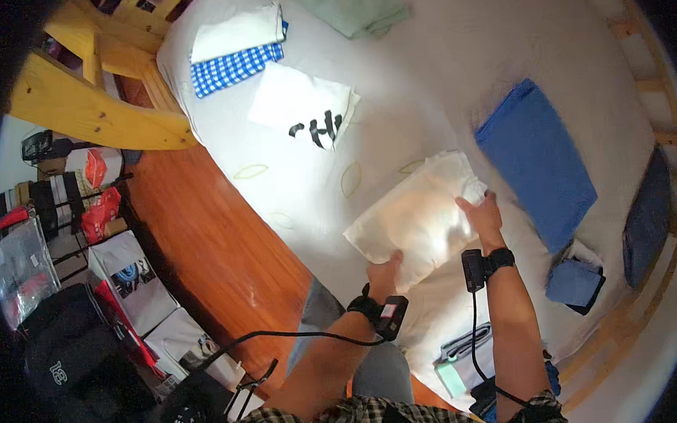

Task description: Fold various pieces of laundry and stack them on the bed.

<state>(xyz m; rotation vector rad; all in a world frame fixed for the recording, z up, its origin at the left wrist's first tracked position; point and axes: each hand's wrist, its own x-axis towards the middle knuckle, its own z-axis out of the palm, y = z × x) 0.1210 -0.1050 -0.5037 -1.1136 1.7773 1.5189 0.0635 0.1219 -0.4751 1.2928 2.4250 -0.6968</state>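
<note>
Between my two hands is a white folded cloth (pixel 412 219), probably a garment, lying over the pale bed sheet. My left hand (pixel 386 271) grips its near left edge, thumb on top and the other fingers mostly underneath. At the right end, my right hand (pixel 482 215) is closed on the edge, fingers partly hidden by the fabric. Just right of that hand lies a large blue folded cloth (pixel 539 163). Farther off to the left is a white folded shirt (pixel 301 102) with black lettering.
A white folded cloth (pixel 237 33) rests on a blue checked cloth (pixel 238 70) at the far left. Green fabric (pixel 355 8) lies at the far side. Smaller folded items (pixel 576 282) sit near right. Wooden rails (pixel 104 116) edge the bed (pixel 438 76); bags (pixel 131 280) stand left.
</note>
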